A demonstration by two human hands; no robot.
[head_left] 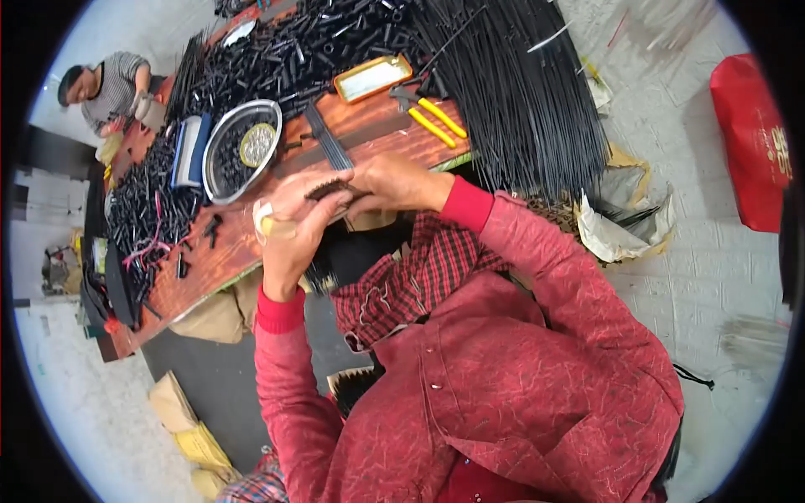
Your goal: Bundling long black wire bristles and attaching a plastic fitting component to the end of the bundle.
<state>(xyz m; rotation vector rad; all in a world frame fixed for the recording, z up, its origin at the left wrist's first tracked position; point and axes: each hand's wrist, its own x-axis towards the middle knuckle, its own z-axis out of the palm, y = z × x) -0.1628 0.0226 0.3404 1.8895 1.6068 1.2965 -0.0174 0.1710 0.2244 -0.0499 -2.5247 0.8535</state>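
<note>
My left hand (289, 218), with pale tape or a bandage on it, is closed around a small dark piece with a ridged edge (329, 189). Its exact kind I cannot make out. My right hand (398, 183) meets it from the other side, with fingers bent onto the same piece. Both hands are over the near edge of the reddish wooden table (226, 251). Just beyond them lies a narrow bundle of dark rods (329, 138). To the right of that bundle rest pliers with yellow handles (436, 122).
An oval metal bowl (210, 172) holds a round tin of small pieces (257, 145). Beside it are a blue-and-white box (191, 151), an orange-rimmed tray (373, 80), heaped black tubes (293, 54) and long black rods (520, 101). Another person (117, 92) sits far left. A red bag (750, 142) stands right.
</note>
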